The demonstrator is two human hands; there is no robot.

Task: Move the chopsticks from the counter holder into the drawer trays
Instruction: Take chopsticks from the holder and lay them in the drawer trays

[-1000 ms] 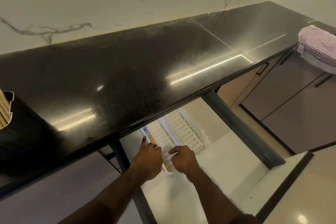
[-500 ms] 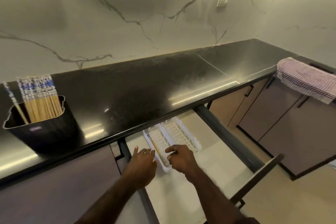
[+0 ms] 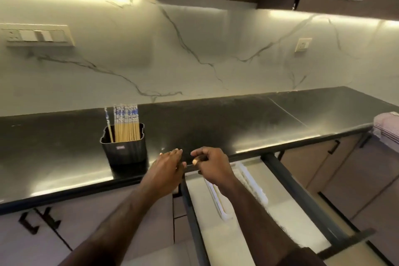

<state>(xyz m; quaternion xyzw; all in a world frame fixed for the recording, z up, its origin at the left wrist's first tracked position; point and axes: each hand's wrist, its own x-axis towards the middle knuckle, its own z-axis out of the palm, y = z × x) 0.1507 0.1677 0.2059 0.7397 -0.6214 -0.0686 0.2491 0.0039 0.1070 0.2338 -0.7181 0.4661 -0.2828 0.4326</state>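
A black ribbed holder [image 3: 124,147] stands on the dark counter [image 3: 237,123], with several wooden chopsticks [image 3: 126,124] with blue-patterned tops upright in it. To its right, at the counter's front edge, my left hand [image 3: 166,168] hovers with fingers fairly straight and holds nothing. Beside it my right hand [image 3: 212,163] is raised, fingers loosely curled and empty. Below them the drawer [image 3: 302,198] stands pulled out. White slotted trays [image 3: 251,181] lie inside it, largely hidden by my right forearm.
A striped cloth [image 3: 386,127] hangs over the counter's right end. Cabinet doors with black handles [image 3: 38,220] run under the counter left of the drawer. A marble wall with a switch panel [image 3: 37,35] and a socket [image 3: 303,45] backs the counter.
Both hands have risen from the tray in the drawer up to the counter's edge, leaving the chopsticks in the tray. The view has tilted up and the holder has come into sight.
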